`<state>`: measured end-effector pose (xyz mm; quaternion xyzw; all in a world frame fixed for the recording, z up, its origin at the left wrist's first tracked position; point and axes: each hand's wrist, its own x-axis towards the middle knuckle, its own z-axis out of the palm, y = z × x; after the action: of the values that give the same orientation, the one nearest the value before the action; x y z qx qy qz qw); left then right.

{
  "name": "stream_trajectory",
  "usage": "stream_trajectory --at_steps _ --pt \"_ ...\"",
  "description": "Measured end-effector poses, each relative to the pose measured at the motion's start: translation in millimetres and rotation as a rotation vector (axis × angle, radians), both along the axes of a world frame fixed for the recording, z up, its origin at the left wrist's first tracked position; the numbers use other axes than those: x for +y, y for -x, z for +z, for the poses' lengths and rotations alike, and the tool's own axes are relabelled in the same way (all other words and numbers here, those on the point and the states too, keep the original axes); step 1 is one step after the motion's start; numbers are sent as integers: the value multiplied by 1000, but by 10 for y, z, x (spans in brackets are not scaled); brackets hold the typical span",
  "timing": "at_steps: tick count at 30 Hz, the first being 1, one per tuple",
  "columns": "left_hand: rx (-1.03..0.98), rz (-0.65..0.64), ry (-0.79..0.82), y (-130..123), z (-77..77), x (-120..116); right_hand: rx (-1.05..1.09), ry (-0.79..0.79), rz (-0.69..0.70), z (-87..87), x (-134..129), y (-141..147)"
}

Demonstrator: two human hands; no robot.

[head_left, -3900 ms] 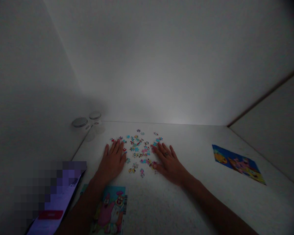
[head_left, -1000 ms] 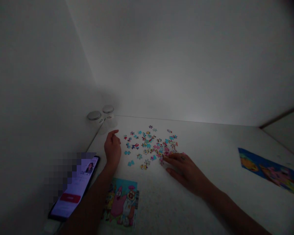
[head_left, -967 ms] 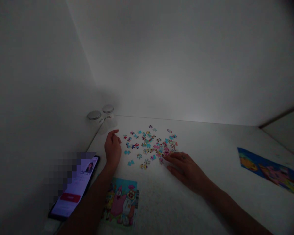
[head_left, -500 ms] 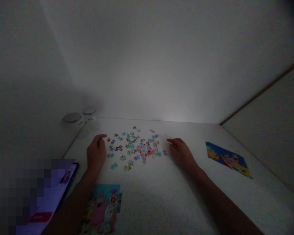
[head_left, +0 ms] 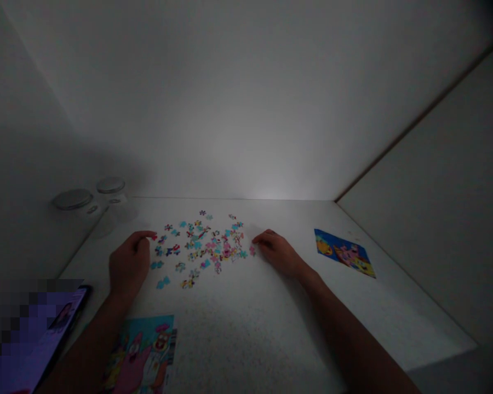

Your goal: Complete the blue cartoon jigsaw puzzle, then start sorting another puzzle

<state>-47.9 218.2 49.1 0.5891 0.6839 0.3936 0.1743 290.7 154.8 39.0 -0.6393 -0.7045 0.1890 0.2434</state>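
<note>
Many small, bright jigsaw pieces [head_left: 207,246] lie scattered on the white table between my two hands. At their left edge is my left hand [head_left: 130,262], its index finger stretched out to a red jigsaw piece [head_left: 154,237] and the other fingers curled. The fingertip is at that piece; whether it presses on it I cannot tell. On the opposite side rests my right hand [head_left: 277,251], index finger pointing left just above a pink jigsaw piece [head_left: 252,250], with nothing visible in its grasp. A cartoon picture sheet [head_left: 142,353] lies partly under my left forearm.
A second cartoon picture card [head_left: 345,253] lies on the right side of the table [head_left: 246,328]. Two clear jars with silver lids [head_left: 110,185] stand at the back left. A lit tablet or phone screen [head_left: 45,339] is at lower left. Walls border the back and sides.
The view has turned right, so everything appears farther left. My left fingertip has come to the red piece, and my right hand has moved closer to the pink piece.
</note>
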Motion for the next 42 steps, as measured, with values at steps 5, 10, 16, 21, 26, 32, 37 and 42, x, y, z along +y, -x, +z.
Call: stream_trajectory --at_steps 5,10,16,21,26,32,37,42 --pt "-4 13 1 -11 19 2 7 -9 59 -23 3 -27" --pt "-4 23 17 -20 24 -2 22 -32 24 -38 21 2" --pt "57 -17 99 -14 0 20 46 -112 -68 -179 109 -24" --pt "131 -54 123 -2 2 51 -30 -185 -74 -305 146 -61" --pt "164 -112 198 -22 6 73 -151 -196 -34 -346 264 -38" --pt "179 -131 189 -24 -13 75 -183 -155 124 -240 672 55" --pt "171 -127 188 -25 -15 74 -34 -74 160 -169 824 76" --pt "193 -125 175 -22 -32 86 84 -33 98 -192 803 74"
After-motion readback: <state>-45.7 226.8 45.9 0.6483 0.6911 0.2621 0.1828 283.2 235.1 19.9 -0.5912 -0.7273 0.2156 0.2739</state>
